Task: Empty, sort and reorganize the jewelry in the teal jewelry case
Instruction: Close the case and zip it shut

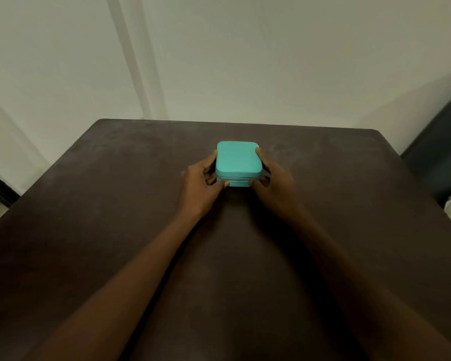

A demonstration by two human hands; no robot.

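My left hand (202,182) grips the left side of the teal jewelry case (237,160): the thumb lies against the near front wall by the lower left corner, and the fingers curl round the left wall, with one fingertip showing at the far left edge of the lid. My right hand (271,182) grips the right side in the same way, with its thumb on the near front wall at the lower right corner and a fingertip resting on the far right edge of the lid. The other fingers of that hand are folded beside the right wall, partly in shadow, so I cannot tell how each one lies. Both my bare forearms reach in from the near edge of the view and meet at the case.

The case is closed, with its lid flat on top and a darker seam running round the middle of its walls. It is square with rounded corners, and it stands on the table (115,217) a little beyond the middle, toward the far edge. The table is dark brown with a dull, slightly scuffed top.

Beyond the far edge rises a pale wall (245,61). At the far right, beside the table, is something dark and padded (438,152), too blurred for me to name.
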